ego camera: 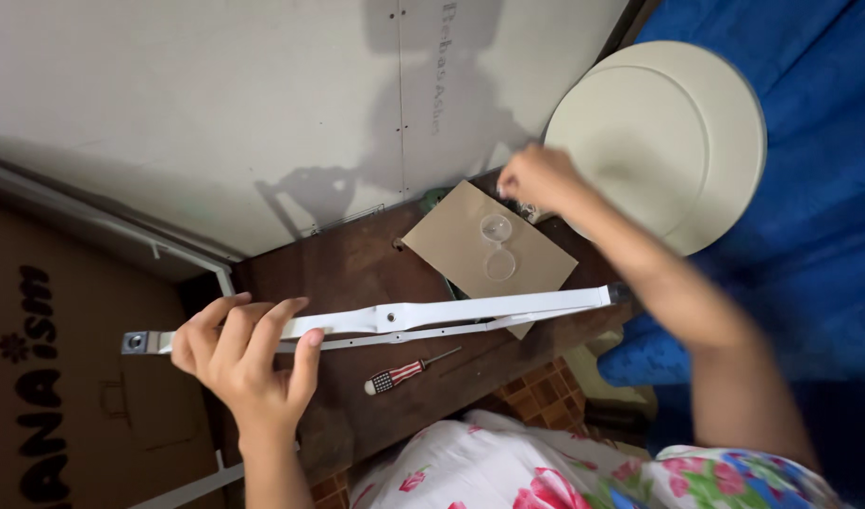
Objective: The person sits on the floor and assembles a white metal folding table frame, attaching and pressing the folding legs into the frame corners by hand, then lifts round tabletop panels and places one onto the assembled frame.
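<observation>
— Floral-print clothing filled the foreground; where was the white metal bracket (395,319)?

— Across the desk (357,264), long axis sideways. Left hand (249,353) curled around its near end; right hand (538,179), beyond its far end, pinched small dark parts.

— And the screwdriver (409,370)?

— Just below the bracket, untouched.

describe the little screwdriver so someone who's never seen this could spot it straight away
Start at the dark brown wooden table in the middle. The left hand grips a long white metal bracket lying across it. Just below that lies the screwdriver, alone there with a striped red, white and dark handle.
</observation>
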